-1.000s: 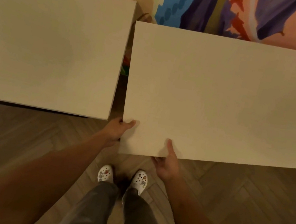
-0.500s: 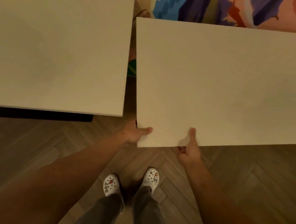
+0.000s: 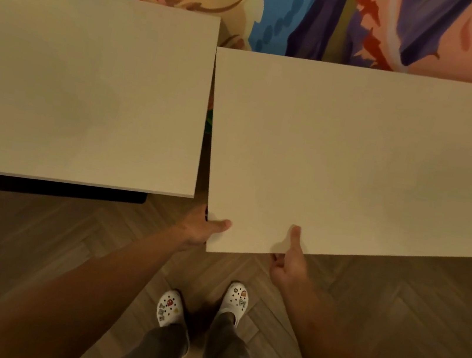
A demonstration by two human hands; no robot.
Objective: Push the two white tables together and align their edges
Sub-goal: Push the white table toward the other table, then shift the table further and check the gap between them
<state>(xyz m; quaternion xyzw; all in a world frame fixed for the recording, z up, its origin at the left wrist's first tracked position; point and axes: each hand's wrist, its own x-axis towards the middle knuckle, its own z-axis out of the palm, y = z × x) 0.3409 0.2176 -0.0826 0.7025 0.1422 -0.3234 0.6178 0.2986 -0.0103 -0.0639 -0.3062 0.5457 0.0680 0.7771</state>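
White and bare, the two surfaces were seen from above against a brightly painted wall (image 3: pixel 286 10), over a herringbone wood floor (image 3: pixel 33 239). The left table (image 3: pixel 88 87) stood square, while the right table (image 3: pixel 354 166) was set slightly askew, its near corner lying closer to the viewer; a narrow gap, widening toward the near side, was left between them. The right table's near left corner was gripped by the left hand (image 3: pixel 199 228), thumb laid on top, the other fingers hidden beneath. Its near edge was pinched by the right hand (image 3: pixel 289 261), thumb pressed flat on top, fingers curled under. White clogs (image 3: pixel 235 299) were visible below.
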